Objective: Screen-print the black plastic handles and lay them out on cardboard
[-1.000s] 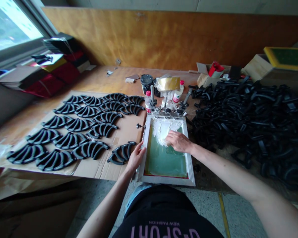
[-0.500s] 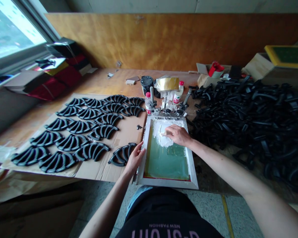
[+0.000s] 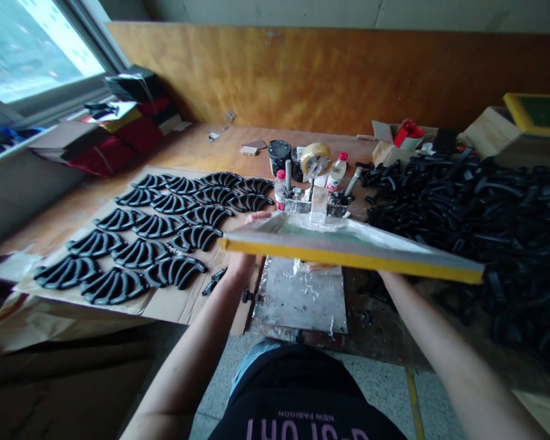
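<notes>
A screen-printing frame (image 3: 362, 260) with a yellow-taped front edge is raised and tilted over a grey metal base plate (image 3: 302, 299). My left hand (image 3: 242, 263) grips the frame's left side, its fingers showing above the edge and the palm partly hidden behind it. My right forearm reaches under the frame's right part, where the frame hides the hand. A pale scraper block (image 3: 319, 205) stands at the screen's far end, near white ink. Behind it is the hinge clamp (image 3: 339, 209). A small black curved part (image 3: 214, 281) lies left of the plate.
Fanned groups of black curved parts (image 3: 114, 284) cover the cardboard (image 3: 169, 299) at left. A heap of black parts (image 3: 440, 201) lies at right. Red-capped bottles (image 3: 337, 174), a black tub (image 3: 279, 156) and a tape roll (image 3: 315, 160) stand behind the clamp.
The frame has swung up off the base plate. My right hand has left the scraper and passed under the frame. The scraper now stands upright at the far end.
</notes>
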`<move>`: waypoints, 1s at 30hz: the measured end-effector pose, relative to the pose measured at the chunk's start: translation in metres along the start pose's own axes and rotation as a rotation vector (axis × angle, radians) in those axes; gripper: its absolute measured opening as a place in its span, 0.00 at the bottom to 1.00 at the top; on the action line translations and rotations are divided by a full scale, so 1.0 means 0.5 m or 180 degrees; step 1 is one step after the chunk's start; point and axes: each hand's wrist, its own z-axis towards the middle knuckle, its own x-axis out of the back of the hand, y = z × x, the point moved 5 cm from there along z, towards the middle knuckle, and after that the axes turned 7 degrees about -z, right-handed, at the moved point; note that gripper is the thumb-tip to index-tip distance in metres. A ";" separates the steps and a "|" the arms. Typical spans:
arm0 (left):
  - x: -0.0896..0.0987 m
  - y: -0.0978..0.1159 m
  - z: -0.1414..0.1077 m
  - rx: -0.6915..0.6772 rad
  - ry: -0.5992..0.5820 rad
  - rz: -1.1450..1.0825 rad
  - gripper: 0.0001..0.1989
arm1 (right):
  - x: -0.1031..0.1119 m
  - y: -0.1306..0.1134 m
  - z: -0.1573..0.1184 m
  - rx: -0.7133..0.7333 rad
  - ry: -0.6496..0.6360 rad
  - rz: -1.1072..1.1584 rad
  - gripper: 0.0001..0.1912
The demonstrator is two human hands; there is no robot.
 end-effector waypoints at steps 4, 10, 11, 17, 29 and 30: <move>-0.025 -0.002 0.025 -0.0026 0.0027 -0.0595 0.24 | -0.089 -0.066 -0.082 0.0803 -0.0566 0.0052 0.13; -0.013 -0.152 -0.090 0.1037 -0.0314 -0.0324 0.30 | -0.118 -0.127 -0.103 0.1362 -0.1068 -0.0264 0.08; -0.013 -0.186 -0.124 0.1353 -0.0526 -0.0255 0.31 | -0.118 -0.133 -0.105 0.1452 -0.1099 -0.0293 0.08; 0.009 -0.302 -0.252 0.2012 -0.0819 -0.0244 0.31 | -0.127 -0.130 -0.122 0.1734 -0.0938 -0.0477 0.11; 0.035 -0.291 -0.221 0.1682 0.0440 -0.1135 0.30 | -0.179 -0.399 -0.211 0.2310 -0.1115 0.0163 0.12; 0.062 -0.296 -0.218 0.1622 0.0698 -0.1139 0.28 | -0.200 -0.435 -0.229 0.2408 -0.1179 0.0209 0.13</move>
